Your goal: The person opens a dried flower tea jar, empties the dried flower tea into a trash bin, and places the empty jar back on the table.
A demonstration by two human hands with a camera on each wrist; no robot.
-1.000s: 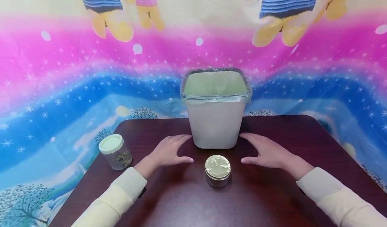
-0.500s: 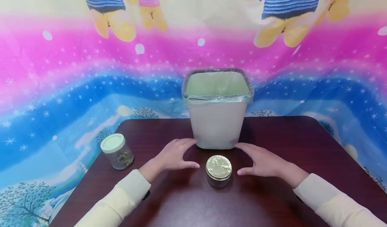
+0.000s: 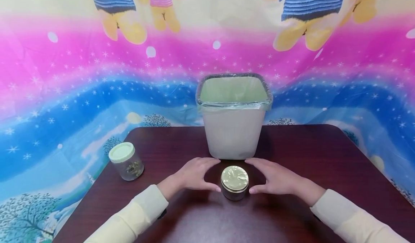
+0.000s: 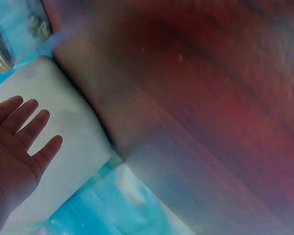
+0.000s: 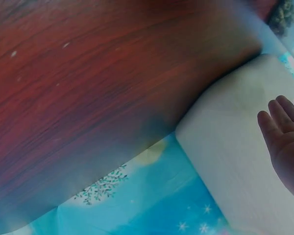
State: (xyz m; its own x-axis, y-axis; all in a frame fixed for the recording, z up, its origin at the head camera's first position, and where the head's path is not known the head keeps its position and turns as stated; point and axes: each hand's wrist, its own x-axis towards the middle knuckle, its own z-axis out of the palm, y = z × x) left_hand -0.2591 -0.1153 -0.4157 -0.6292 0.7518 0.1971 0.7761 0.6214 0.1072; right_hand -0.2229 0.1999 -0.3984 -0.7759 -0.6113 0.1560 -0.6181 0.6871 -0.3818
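A clear jar with a shiny gold lid [image 3: 235, 179] stands upright on the table in the head view, between the two hands. On its left is my left hand [image 3: 197, 174], thumb apart from the fingers, thumb tip right at the jar's side. My right hand [image 3: 275, 178] mirrors it on the other side, its thumb tip close to the jar. Both sets of fingers reach past the jar toward the base of the bin. In the left wrist view the left hand [image 4: 17, 137] shows spread fingers; the right hand [image 5: 286, 142] in the right wrist view has extended fingers.
Behind the jar stands a pale waste bin [image 3: 232, 133] with a clear liner folded over its rim. A second jar [image 3: 127, 162] with a pale green lid and small pieces inside sits on the left of the dark wooden table [image 3: 308, 145]. A printed cloth [image 3: 162, 73] hangs behind.
Both hands have moved inward and a little nearer the body, from farther out on either side to close around the gold-lidded jar. The jars and bin stay in place.
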